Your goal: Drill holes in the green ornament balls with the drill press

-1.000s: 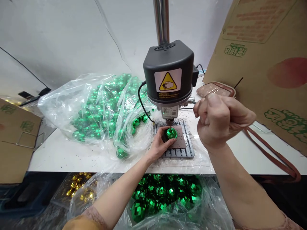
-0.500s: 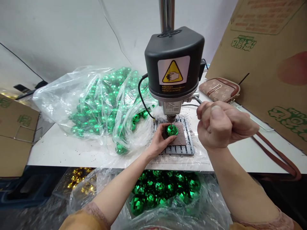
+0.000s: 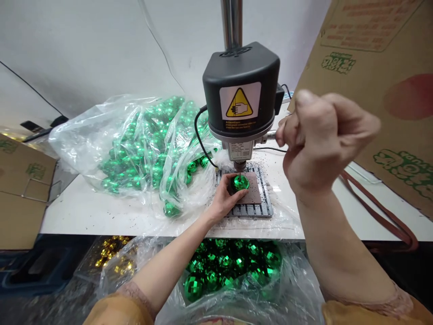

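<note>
Between the thumb and fingers of my left hand [image 3: 226,197] is a shiny green faceted ball [image 3: 241,182]. It rests on a brownish pad [image 3: 254,193] over the slotted metal base [image 3: 265,208] of a bench drill press [image 3: 241,90]. The drill's chuck [image 3: 240,165] is right above the ball, and a thin bit points down at its top. My right hand [image 3: 324,140] is closed in a fist at the drill's right side, around the feed lever [image 3: 271,135]; most of the lever is hidden behind the fingers.
A clear plastic bag [image 3: 135,140] full of green balls lies left of the drill. More green balls [image 3: 223,266] fill a bag below the table edge, with gold balls [image 3: 111,253] beside it. Cardboard boxes [image 3: 365,90] stand at both sides. Dark shavings litter the white tabletop [image 3: 101,216].
My right hand has risen and turned with the lever. The chuck and bit sit slightly higher over the ball. My left hand still holds the ball in place.
</note>
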`<action>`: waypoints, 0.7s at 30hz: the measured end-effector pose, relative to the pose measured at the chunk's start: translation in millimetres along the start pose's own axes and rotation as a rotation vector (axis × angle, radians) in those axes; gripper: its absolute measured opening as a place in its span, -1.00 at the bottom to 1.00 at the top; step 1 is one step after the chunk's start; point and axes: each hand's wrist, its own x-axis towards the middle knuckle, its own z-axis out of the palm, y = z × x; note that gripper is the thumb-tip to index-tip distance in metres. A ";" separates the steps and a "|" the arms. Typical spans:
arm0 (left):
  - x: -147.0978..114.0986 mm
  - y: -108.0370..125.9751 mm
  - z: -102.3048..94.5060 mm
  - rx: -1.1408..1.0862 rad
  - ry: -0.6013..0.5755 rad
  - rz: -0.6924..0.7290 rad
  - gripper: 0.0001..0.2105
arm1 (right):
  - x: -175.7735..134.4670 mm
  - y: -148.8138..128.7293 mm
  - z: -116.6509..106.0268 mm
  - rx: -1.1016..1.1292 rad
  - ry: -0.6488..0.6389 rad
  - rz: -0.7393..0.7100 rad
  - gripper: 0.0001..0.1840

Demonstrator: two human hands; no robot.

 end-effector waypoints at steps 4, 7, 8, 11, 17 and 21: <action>-32.0 21.0 -15.1 0.210 0.094 0.104 -0.61 | 13.5 -4.1 3.6 0.000 -0.052 0.041 -0.53; -83.6 32.2 -43.8 0.450 -0.200 0.192 -0.65 | 11.9 -1.9 2.5 -0.004 -0.043 0.037 -0.54; -103.7 33.2 -54.8 0.554 -0.343 0.172 -0.65 | 10.9 -1.2 2.3 0.003 -0.037 0.029 -0.55; -159.1 30.6 -84.1 0.959 -0.687 0.021 -0.63 | 9.3 -0.2 2.5 0.014 -0.014 0.020 -0.55; -158.4 36.3 -109.4 1.065 -0.646 0.161 -0.80 | 9.2 1.0 2.4 0.043 -0.004 0.028 -0.55; -55.2 34.5 -117.5 0.964 -0.271 0.302 -0.60 | 8.5 2.9 1.7 0.050 0.021 0.030 -0.55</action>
